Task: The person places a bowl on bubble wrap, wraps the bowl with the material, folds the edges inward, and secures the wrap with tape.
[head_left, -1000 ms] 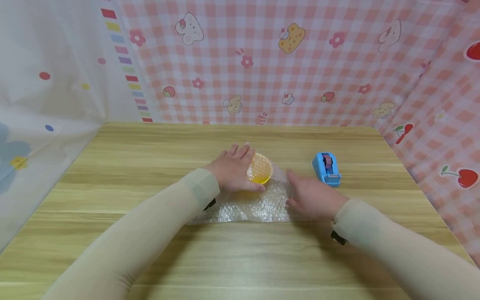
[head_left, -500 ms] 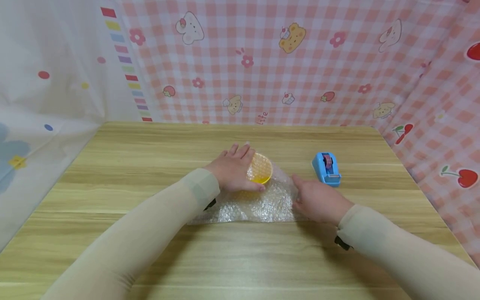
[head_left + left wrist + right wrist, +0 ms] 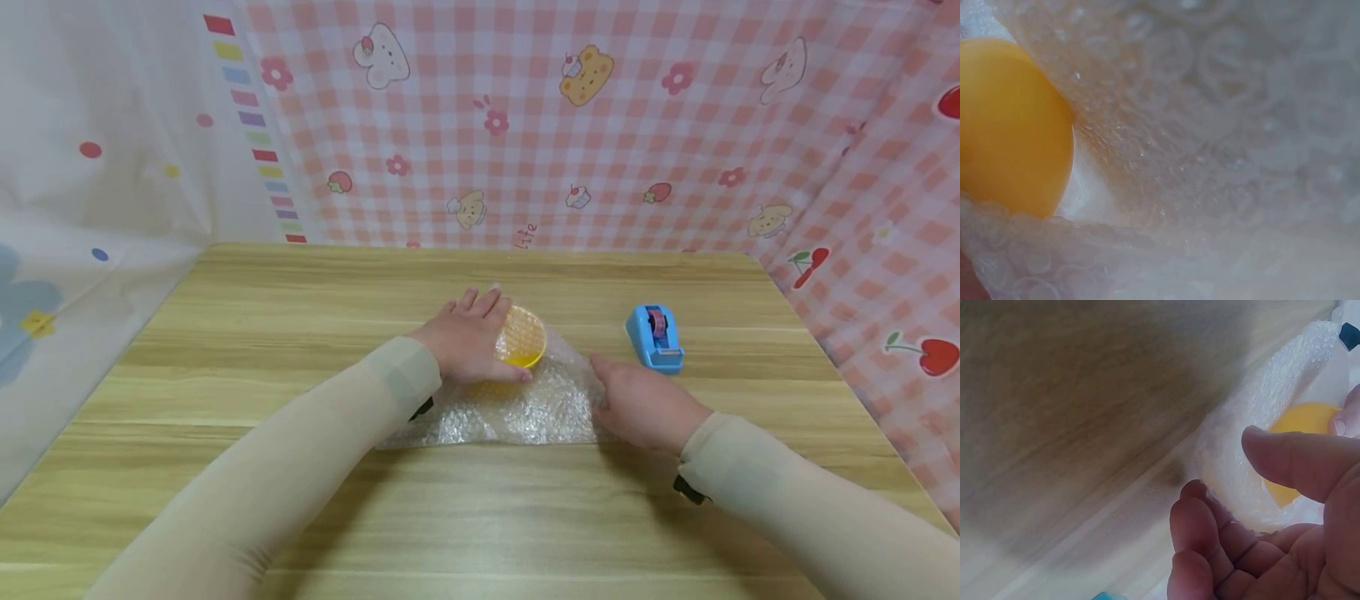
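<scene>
A sheet of clear bubble wrap (image 3: 547, 408) lies folded over a yellow round thing (image 3: 521, 335) in the middle of the wooden table. In the left wrist view the smooth yellow thing (image 3: 1013, 131) shows inside the wrap (image 3: 1166, 125); its exact kind is hard to tell. My left hand (image 3: 468, 342) rests flat on top, fingers spread, over the wrap and the yellow thing. At the wrap's right edge, my right hand (image 3: 645, 404) holds the sheet. In the right wrist view that hand (image 3: 1266, 544) has its fingers curled at the wrap's edge (image 3: 1229, 450), thumb on the other side.
A blue tape dispenser (image 3: 656, 337) with a pink roll stands on the table (image 3: 480, 525), just beyond my right hand. Behind the table hangs a pink checked cloth (image 3: 495, 158), and a white patterned cloth (image 3: 97, 208) covers the left side.
My right hand has moved slightly to the right, and the wrap's right edge is drawn out with it. The left hand and the yellow thing stay in place.
</scene>
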`<state>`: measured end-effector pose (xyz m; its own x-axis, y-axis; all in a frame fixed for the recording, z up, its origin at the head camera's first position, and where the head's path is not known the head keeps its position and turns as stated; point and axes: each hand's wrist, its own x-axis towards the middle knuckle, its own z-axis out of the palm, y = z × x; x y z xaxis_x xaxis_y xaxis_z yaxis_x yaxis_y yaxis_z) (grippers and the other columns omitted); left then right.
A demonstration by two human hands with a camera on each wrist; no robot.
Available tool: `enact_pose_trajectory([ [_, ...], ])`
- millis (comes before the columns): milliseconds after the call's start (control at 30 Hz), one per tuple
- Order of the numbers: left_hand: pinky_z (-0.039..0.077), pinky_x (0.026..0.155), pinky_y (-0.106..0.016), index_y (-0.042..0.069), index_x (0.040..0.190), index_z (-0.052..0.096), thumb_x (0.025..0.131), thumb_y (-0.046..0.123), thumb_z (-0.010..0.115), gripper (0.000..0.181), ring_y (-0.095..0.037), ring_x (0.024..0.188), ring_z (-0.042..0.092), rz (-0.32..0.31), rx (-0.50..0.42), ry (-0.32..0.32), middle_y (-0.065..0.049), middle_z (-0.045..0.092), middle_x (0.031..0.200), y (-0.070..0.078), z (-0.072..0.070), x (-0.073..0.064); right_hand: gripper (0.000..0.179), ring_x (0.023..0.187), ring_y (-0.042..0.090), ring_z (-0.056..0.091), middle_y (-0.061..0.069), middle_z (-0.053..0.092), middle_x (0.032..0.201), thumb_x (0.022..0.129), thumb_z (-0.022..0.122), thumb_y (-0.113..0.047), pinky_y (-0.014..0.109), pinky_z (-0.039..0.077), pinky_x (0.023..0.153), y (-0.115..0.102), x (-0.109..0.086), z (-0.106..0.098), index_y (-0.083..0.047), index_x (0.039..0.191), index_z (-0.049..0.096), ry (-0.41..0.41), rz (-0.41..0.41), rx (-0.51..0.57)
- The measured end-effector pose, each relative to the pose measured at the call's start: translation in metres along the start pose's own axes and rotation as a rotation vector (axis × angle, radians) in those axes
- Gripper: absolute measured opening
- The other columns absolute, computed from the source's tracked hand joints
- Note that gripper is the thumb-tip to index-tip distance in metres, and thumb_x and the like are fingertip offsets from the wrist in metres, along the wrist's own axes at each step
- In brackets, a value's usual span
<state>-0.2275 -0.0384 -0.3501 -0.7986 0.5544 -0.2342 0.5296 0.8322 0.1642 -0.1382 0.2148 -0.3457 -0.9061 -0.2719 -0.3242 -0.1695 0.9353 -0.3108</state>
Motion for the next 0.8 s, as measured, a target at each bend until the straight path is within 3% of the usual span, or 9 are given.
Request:
enact_pose_trajectory([
  [100, 0.014, 0.131, -0.060, 0.010, 0.171, 0.007, 0.085, 0.088, 0.055, 0.125, -0.045, 0.164, 0.004, -0.001, -0.001, 0.002, -0.014, 0.000, 0.179, 0.0002, -0.0005, -0.0004, 0.076, 0.063, 0.017, 0.057, 0.017, 0.067, 0.127, 0.101, 0.068, -0.018, 0.031, 0.051, 0.057, 0.0001, -0.0005, -0.0002, 0.005, 0.163, 0.030, -0.022, 0.022, 0.023],
  [233, 0.014, 0.131, -0.061, 0.010, 0.171, 0.007, 0.085, 0.088, 0.054, 0.125, -0.045, 0.163, 0.004, 0.000, -0.004, 0.001, -0.014, 0.000, 0.179, 0.0005, -0.0008, -0.0006, 0.073, 0.060, 0.017, 0.056, 0.017, 0.066, 0.126, 0.101, 0.065, -0.015, 0.031, 0.051, 0.056, 0.0003, -0.0007, -0.0006, 0.003, 0.163, 0.030, -0.034, 0.040, 0.034],
  [567, 0.013, 0.131, -0.060, 0.011, 0.171, 0.004, 0.086, 0.088, 0.054, 0.125, -0.044, 0.164, 0.002, -0.007, -0.005, -0.011, -0.012, -0.002, 0.179, 0.0006, -0.0010, -0.0008, 0.067, 0.074, 0.017, 0.062, 0.020, 0.064, 0.135, 0.099, 0.063, -0.003, 0.030, 0.054, 0.060, 0.0013, -0.0034, 0.0007, 0.003, 0.160, 0.036, -0.026, 0.036, 0.070],
  [800, 0.013, 0.132, -0.060, 0.011, 0.171, 0.003, 0.086, 0.089, 0.053, 0.126, -0.043, 0.164, 0.000, -0.014, -0.006, -0.020, -0.012, -0.003, 0.179, 0.0011, -0.0011, -0.0008, 0.063, 0.073, 0.018, 0.062, 0.019, 0.066, 0.129, 0.099, 0.062, -0.002, 0.030, 0.054, 0.061, 0.0011, -0.0039, 0.0010, 0.004, 0.158, 0.041, -0.009, 0.027, 0.041],
])
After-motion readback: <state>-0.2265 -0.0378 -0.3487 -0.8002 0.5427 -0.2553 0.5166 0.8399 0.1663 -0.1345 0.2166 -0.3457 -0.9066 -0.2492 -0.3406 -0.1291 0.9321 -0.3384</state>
